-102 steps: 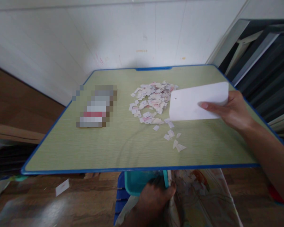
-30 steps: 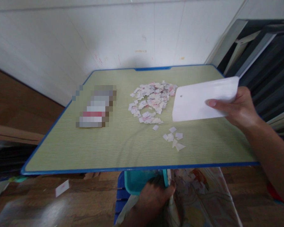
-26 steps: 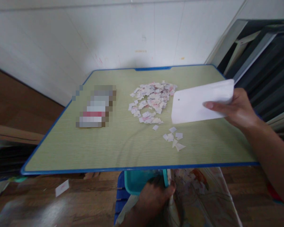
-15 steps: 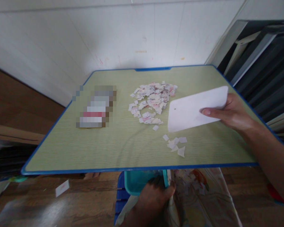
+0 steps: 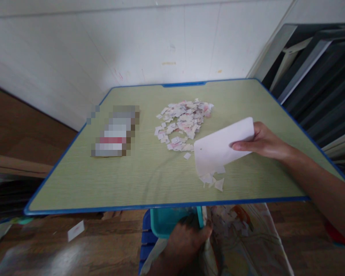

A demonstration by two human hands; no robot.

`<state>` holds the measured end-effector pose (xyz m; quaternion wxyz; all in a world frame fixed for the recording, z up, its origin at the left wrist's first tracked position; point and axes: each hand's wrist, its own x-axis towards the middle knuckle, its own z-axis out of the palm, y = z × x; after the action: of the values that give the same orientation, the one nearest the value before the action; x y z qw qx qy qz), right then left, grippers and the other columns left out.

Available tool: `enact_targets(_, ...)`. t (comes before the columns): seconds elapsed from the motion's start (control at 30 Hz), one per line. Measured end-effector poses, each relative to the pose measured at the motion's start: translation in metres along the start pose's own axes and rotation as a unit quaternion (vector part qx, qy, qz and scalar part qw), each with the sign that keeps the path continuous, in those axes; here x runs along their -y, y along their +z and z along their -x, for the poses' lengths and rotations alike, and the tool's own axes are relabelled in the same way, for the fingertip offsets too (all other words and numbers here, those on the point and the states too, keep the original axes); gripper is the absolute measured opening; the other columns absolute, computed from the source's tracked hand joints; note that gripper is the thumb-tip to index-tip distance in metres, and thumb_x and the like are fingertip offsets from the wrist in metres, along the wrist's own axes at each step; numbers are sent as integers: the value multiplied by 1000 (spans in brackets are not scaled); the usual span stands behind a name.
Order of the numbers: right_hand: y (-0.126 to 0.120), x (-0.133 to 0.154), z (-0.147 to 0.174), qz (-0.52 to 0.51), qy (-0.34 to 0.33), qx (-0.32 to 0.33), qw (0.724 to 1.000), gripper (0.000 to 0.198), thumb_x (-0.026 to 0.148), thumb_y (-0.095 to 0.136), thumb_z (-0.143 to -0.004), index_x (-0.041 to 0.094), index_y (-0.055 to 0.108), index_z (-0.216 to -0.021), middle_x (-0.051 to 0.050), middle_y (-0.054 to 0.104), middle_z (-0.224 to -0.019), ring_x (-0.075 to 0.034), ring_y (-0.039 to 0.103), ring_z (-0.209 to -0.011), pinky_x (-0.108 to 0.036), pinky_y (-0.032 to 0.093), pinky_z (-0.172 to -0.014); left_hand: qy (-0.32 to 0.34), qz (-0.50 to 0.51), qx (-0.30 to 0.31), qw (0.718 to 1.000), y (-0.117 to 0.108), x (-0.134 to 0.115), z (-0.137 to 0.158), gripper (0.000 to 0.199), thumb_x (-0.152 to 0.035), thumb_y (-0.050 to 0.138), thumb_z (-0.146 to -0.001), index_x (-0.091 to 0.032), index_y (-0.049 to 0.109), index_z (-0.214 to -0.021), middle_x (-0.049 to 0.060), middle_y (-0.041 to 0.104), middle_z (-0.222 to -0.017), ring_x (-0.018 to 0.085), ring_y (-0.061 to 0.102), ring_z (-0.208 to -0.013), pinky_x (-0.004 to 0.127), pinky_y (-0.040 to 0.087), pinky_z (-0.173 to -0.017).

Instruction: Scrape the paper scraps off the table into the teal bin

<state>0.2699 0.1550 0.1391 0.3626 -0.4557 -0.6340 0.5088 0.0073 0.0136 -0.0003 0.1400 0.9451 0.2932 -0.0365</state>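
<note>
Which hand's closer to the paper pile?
Right. The right hand holds a white card right of the paper pile; the left hand is below the near edge of the table, at a teal tub.

In mid-frame we see a blue-edged green table [image 5: 103,186] bearing a heap of paper scraps [image 5: 189,122] at center, loose scraps [image 5: 219,184] below right, and a blurred object [image 5: 113,130] at left. Lower left, we find a white slip [image 5: 76,230] on the wooden floor [image 5: 112,245].

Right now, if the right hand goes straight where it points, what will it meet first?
The right hand leads with a white card, which would probably touch the near edge of the paper heap first, but depth is unclear.
</note>
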Motion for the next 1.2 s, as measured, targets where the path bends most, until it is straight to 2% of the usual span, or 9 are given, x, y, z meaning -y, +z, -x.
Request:
enact_targets(0.3,0,2,1,-17,31,74,997,25,13,64,-54,21,65,-78,3,66,-74,-11,59,-60,-19,47,-52,1,-8,5,1000,-4,-1,-1,42,-19,43,-77,-24,30,-116,6,55,-81,23,52,-73,34,42,-57)
enact_targets(0.43,-5,3,3,-42,33,131,990,25,5,62,-55,16,64,-77,3,65,-74,-9,59,-60,-16,46,-52,-6,-7,8,1000,-1,-1,0,43,-17,42,-76,-26,30,-116,3,55,-74,23,52,-68,34,41,-55)
enact_targets(0.6,-8,6,5,-60,28,182,981,30,-1,58,-58,19,64,-78,6,65,-74,-6,58,-61,-11,44,-52,-3,-4,-1,1000,1,0,0,43,-19,40,-76,-25,30,-118,5,55,-77,23,51,-67,34,41,-55)
enact_targets(1.03,-16,9,11,-50,31,188,980,33,-3,59,-57,21,65,-80,8,65,-68,-5,58,-57,-8,44,-49,-3,-5,-34,999,2,-1,0,41,-18,41,-75,-25,34,-115,4,54,-75,22,50,-68,34,40,-57)
enact_targets(1.2,-18,7,10,-56,-12,113,992,31,-1,60,-57,23,65,-75,10,64,-69,-3,57,-56,-7,43,-48,5,-4,-24,1000,6,1,1,42,-17,40,-74,-25,34,-115,4,54,-73,22,50,-64,33,40,-52)
